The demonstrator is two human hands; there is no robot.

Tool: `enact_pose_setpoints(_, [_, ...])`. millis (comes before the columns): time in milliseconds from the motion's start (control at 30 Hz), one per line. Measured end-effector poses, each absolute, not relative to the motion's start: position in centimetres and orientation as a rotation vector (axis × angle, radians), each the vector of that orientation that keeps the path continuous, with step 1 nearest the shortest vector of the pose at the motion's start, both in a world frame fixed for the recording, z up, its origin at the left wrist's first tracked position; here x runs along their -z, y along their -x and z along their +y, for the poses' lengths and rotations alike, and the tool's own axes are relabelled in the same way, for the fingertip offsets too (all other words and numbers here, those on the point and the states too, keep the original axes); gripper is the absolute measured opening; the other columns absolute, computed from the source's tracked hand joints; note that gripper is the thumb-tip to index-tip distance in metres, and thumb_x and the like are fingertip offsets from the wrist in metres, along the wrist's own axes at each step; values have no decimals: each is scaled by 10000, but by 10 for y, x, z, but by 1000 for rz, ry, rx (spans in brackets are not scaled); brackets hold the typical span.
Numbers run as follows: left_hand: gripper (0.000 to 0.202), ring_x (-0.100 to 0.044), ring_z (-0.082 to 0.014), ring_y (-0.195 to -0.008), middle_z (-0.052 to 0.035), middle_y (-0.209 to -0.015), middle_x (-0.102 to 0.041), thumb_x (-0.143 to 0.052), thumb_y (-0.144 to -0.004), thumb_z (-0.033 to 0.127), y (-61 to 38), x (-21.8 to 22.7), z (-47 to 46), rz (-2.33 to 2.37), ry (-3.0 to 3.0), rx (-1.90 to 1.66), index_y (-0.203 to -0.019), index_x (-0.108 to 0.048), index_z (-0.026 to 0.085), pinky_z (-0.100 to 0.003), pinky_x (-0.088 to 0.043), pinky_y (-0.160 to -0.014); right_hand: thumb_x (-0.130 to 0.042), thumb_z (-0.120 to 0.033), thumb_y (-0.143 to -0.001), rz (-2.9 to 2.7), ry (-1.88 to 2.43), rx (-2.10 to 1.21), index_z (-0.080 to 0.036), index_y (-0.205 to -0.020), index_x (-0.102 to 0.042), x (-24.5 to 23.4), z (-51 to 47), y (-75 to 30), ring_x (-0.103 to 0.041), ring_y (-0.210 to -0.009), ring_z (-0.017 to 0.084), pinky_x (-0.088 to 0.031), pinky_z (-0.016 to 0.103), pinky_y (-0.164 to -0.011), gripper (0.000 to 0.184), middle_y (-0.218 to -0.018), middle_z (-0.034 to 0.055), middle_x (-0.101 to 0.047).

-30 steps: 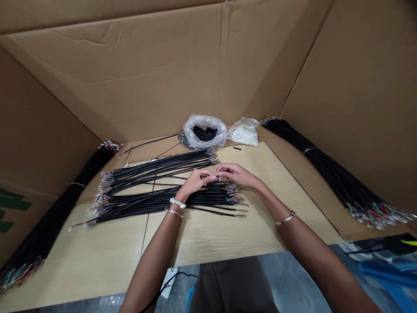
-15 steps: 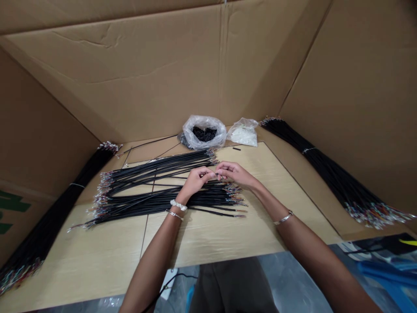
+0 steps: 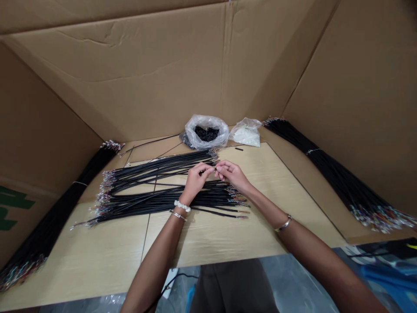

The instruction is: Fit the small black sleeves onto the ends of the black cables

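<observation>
Over the cables, my left hand [image 3: 197, 179] is closed, thumb and index finger pinched on what looks like a thin black cable. My right hand [image 3: 232, 174] meets it fingertip to fingertip, also in a pinch; the small dark piece between the fingers is mostly hidden. Beneath and left of the hands lie two groups of black cables, a far one [image 3: 163, 166] and a near one [image 3: 146, 201], their coloured wire ends showing at both sides. A short black tube [image 3: 239, 149] rests on the table beyond my right hand.
An open plastic bag of small black pieces [image 3: 206, 133] stands at the back, beside a clear bag of white pieces [image 3: 246, 134]. Tied cable bundles lie at left [image 3: 70, 204] and right [image 3: 329, 169]. Cardboard walls [image 3: 146, 74] enclose the table [image 3: 247, 241].
Both hands stay together, with their fingertips slightly higher over the cables. The fingers have shifted a little in their pinch. The whole view has moved slightly.
</observation>
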State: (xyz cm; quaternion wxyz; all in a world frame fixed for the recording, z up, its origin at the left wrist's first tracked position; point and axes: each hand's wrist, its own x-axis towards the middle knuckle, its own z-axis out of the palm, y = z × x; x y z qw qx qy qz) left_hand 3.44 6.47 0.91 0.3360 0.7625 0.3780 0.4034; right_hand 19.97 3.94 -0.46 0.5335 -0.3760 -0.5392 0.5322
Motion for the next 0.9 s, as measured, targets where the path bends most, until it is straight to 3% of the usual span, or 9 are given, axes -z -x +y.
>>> enact_pose_setpoints(167, [335,-548,-45,-869,-63,-934,-620,-562,-836,403,-29,-4,72,916,-2025,-979,-934,-683,107,-150,-425,-829,-673,-572,-685,-1272,959,-1207,-165,-882,-526,3,39,-199,-503,-598,104,-419,243,-560,476,-731,29,-613])
enact_pose_setpoints(267, [325,-556,-35,-836,-61,-930,-619,-562,-837,383,-29,-2,74,925,-1967,-955,-952,-653,93,-138,-438,-803,-676,-549,-691,-1314,969,-1184,-161,-891,-537,3,41,-202,-518,-600,110,-439,258,-583,458,-747,36,-629])
enact_pose_setpoints(367, [325,-557,-28,-793,-63,-911,-613,-573,-827,376,-29,-1,74,922,-1930,-954,-940,-619,75,-125,-448,-764,-651,-510,-728,-1384,989,-1118,-166,-904,-546,4,41,-203,-546,-639,127,-455,274,-609,400,-781,43,-637])
enact_pose_setpoints(533, [351,-562,-28,-887,-79,-1034,-572,-570,-824,390,-30,-1,70,891,-2023,-951,-996,-575,84,-97,-456,-761,-570,-424,-818,-1553,1019,-943,-168,-891,-574,4,36,-201,-606,-787,170,-475,312,-730,266,-836,62,-642])
enact_pose_setpoints(700, [430,-562,-42,-988,-88,-1162,-541,-556,-825,376,-25,-5,68,877,-2109,-893,-1162,-516,111,-113,-466,-852,-576,-456,-800,-1516,1022,-1041,-162,-869,-550,5,37,-202,-542,-626,137,-455,288,-622,303,-739,45,-615])
enact_pose_setpoints(800, [363,-557,-62,-1002,-76,-1109,-588,-531,-840,351,-18,-7,73,960,-2199,-812,-1106,-600,113,-142,-445,-910,-610,-493,-765,-1443,1018,-1088,-159,-858,-536,4,39,-206,-521,-608,126,-441,273,-596,354,-740,47,-613])
enact_pose_setpoints(900, [360,-571,-67,-890,-72,-1022,-629,-532,-843,399,-11,-8,79,1039,-2174,-743,-1006,-666,107,-138,-443,-817,-626,-503,-746,-1427,1028,-1142,-151,-861,-539,1,40,-209,-517,-611,122,-430,264,-589,380,-758,53,-620])
